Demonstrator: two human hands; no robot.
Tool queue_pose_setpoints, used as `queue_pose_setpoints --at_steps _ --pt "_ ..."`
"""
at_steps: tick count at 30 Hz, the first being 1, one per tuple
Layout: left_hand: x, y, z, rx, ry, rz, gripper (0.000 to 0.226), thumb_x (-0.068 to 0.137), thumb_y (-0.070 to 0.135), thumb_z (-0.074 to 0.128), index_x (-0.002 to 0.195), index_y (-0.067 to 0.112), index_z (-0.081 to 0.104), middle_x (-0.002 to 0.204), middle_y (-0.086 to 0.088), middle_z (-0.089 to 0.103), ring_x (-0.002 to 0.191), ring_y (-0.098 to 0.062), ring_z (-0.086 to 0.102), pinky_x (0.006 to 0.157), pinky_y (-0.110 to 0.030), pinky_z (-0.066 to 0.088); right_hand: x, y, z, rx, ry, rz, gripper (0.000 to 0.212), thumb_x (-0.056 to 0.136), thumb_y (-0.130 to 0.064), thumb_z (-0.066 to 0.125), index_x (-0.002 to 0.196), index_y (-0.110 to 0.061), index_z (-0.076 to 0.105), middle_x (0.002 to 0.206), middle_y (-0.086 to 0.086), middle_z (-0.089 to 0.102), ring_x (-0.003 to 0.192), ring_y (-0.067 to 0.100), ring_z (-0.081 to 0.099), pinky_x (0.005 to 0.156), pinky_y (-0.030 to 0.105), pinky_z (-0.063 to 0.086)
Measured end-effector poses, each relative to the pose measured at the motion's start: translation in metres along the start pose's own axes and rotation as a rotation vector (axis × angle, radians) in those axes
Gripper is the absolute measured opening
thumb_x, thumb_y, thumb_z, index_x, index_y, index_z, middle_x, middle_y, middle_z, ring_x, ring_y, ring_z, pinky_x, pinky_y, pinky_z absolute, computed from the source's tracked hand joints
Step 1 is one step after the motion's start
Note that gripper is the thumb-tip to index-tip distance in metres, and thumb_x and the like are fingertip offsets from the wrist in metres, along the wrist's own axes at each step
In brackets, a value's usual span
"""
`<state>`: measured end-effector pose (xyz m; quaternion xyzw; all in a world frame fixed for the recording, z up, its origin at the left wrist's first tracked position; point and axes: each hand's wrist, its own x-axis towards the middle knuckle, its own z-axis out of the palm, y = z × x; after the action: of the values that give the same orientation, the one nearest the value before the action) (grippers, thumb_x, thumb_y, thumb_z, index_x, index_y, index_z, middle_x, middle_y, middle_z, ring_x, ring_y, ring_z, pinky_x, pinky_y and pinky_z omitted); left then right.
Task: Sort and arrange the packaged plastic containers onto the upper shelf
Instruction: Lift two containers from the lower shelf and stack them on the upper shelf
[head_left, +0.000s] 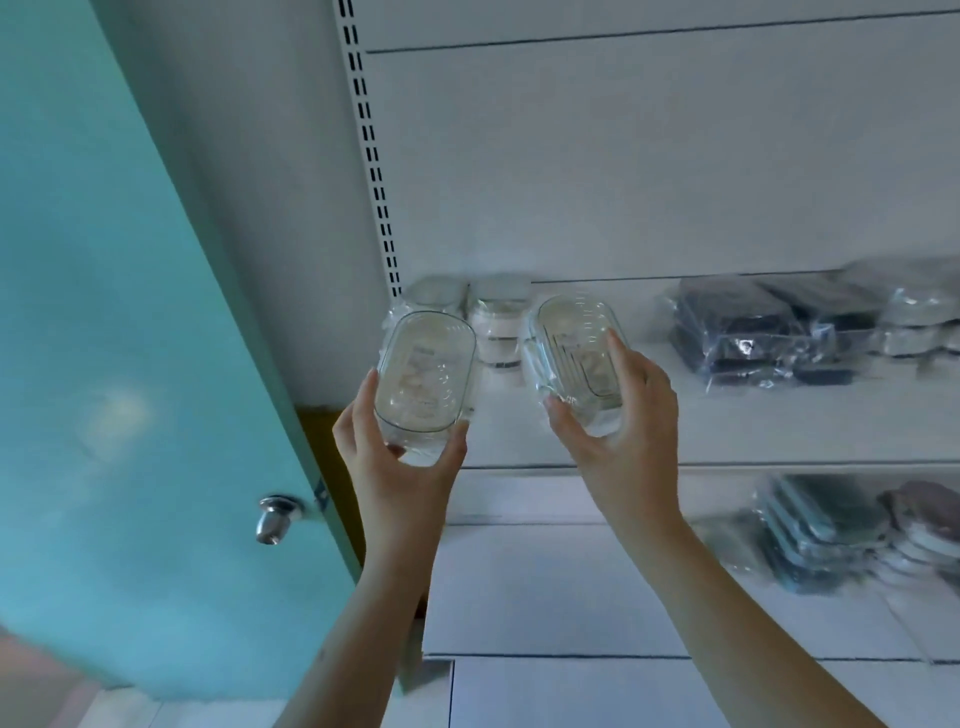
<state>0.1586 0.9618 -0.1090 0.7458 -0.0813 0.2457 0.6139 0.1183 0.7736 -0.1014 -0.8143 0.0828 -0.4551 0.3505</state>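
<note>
Head view: left hand (400, 457) and right hand (618, 415) each gripping a clear container (423, 374), nearing upper shelf (779, 415); next, setting them beside the stacked tubs (498, 332).

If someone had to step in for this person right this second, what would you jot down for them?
Left hand: holding a clear oval container from below.
Right hand: holding a second clear container.
Both are raised at the upper shelf, not yet set down.
Done: white wrapped containers stand at the back left, dark wrapped packs lie to the right.
Left: place these two on the shelf.
</note>
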Motion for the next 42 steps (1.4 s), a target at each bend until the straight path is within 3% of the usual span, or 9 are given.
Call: queue_pose_setpoints --at_steps 3,6,13,16,18,22,29,35,42 --pt "0.047 0.001 0.018 0.018 -0.001 0.009 0.092 0.073 0.039 0.086 0.149 0.035 0.035 0.136 0.013 0.036 0.125 -0.013 0.050 0.103 -0.025 0.049 0.044 0.006 0.025 0.038 0.001 -0.019 0.078 0.082 -0.059 0.067 0.149 -0.025 0.044 0.133 -0.004 0.048 0.119 0.006 0.037 0.104 0.020 0.032" --pt "0.091 0.004 0.038 0.062 0.018 -0.012 0.092 0.073 0.050 0.082 0.150 0.036 0.032 0.140 0.011 0.035 0.127 -0.017 0.049 0.107 -0.042 0.049 0.087 0.010 0.046 0.097 -0.036 0.009 0.080 0.081 -0.058 0.072 0.149 -0.027 0.043 0.133 -0.004 0.045 0.125 0.011 0.037 0.102 0.016 0.030" --pt "0.155 0.004 0.076 0.171 0.074 -0.043 0.090 0.078 0.050 0.079 0.152 0.027 0.033 0.147 0.001 0.037 0.130 -0.013 0.041 0.101 -0.026 0.034 0.150 0.012 0.089 0.150 -0.077 0.075 0.081 0.081 -0.055 0.074 0.149 -0.023 0.044 0.136 0.001 0.044 0.119 0.006 0.043 0.092 -0.007 0.020" --pt "0.173 -0.007 0.085 0.273 0.072 -0.053 0.095 0.078 0.057 0.077 0.153 0.025 0.029 0.148 -0.003 0.037 0.135 -0.020 0.039 0.106 -0.032 0.036 0.163 0.009 0.106 0.033 -0.134 0.136 0.087 0.083 -0.064 0.067 0.154 -0.025 0.035 0.150 0.006 0.035 0.136 0.022 0.040 0.102 0.023 0.040" --pt "0.184 -0.013 0.089 0.398 -0.026 -0.106 0.107 0.077 0.066 0.071 0.157 0.021 0.018 0.154 -0.010 0.032 0.141 -0.031 0.032 0.113 -0.047 0.033 0.168 0.004 0.114 -0.081 -0.246 0.199 0.091 0.084 -0.071 0.058 0.157 -0.027 0.026 0.161 0.008 0.021 0.145 0.030 0.029 0.107 0.041 0.041" --pt "0.195 -0.021 0.087 0.330 -0.259 -0.196 0.115 0.080 0.067 0.067 0.159 0.024 -0.006 0.165 -0.011 0.013 0.150 -0.032 0.021 0.116 -0.053 0.028 0.168 0.002 0.118 0.053 -0.448 0.273 0.083 0.094 -0.059 0.053 0.160 -0.031 0.012 0.168 0.004 -0.001 0.155 0.021 0.004 0.120 0.038 0.017" --pt "0.206 -0.030 0.081 0.312 -0.212 -0.077 0.088 0.079 0.054 0.075 0.149 0.022 0.033 0.141 -0.003 0.048 0.122 -0.021 0.052 0.094 -0.036 0.047 0.166 0.016 0.122 -0.055 -0.512 0.143 0.073 0.095 -0.037 0.063 0.158 -0.022 0.027 0.167 0.005 0.018 0.154 0.014 0.013 0.112 0.015 0.007" --pt "0.209 -0.032 0.079 0.277 -0.208 -0.085 0.092 0.078 0.055 0.076 0.150 0.020 0.033 0.141 -0.003 0.050 0.125 -0.022 0.051 0.093 -0.033 0.043 0.175 0.022 0.115 0.036 -0.512 0.226 0.082 0.087 -0.040 0.074 0.156 -0.027 0.032 0.154 -0.004 0.045 0.140 0.012 0.043 0.116 0.027 0.032" --pt "0.210 -0.034 0.067 0.274 -0.315 -0.071 0.105 0.073 0.062 0.077 0.155 0.023 0.025 0.151 -0.004 0.041 0.134 -0.022 0.044 0.104 -0.040 0.042 0.172 0.018 0.106 0.209 -0.504 0.352 0.078 0.088 -0.046 0.071 0.155 -0.035 0.032 0.151 -0.013 0.047 0.136 0.008 0.048 0.116 0.038 0.037"
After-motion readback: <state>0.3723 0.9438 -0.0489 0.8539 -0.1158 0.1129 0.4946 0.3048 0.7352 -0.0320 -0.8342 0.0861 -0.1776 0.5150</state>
